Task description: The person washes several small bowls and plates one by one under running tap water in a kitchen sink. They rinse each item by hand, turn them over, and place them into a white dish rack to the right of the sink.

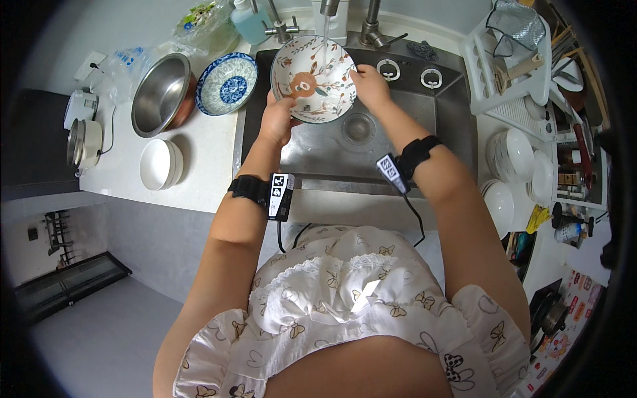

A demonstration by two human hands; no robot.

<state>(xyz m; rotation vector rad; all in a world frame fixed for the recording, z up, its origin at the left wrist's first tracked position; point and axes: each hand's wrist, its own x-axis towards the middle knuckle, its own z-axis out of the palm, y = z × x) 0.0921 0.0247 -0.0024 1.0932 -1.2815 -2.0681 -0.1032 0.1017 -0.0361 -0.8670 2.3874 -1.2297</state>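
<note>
A white plate with orange and green painted figures is tilted over the stainless steel sink, held at both sides. My left hand grips its lower left rim, thumb on the face. My right hand grips its right rim; some fingers are hidden behind it. Water runs from the faucet spout onto the plate's upper face. Left of the sink, a blue-and-white patterned dish rests on the counter beside a stainless steel basin.
White bowls sit on the left counter near its front edge. A blue liquid bottle and a plastic bag stand behind. On the right are stacked bowls, a white rack and a scouring pad behind the sink.
</note>
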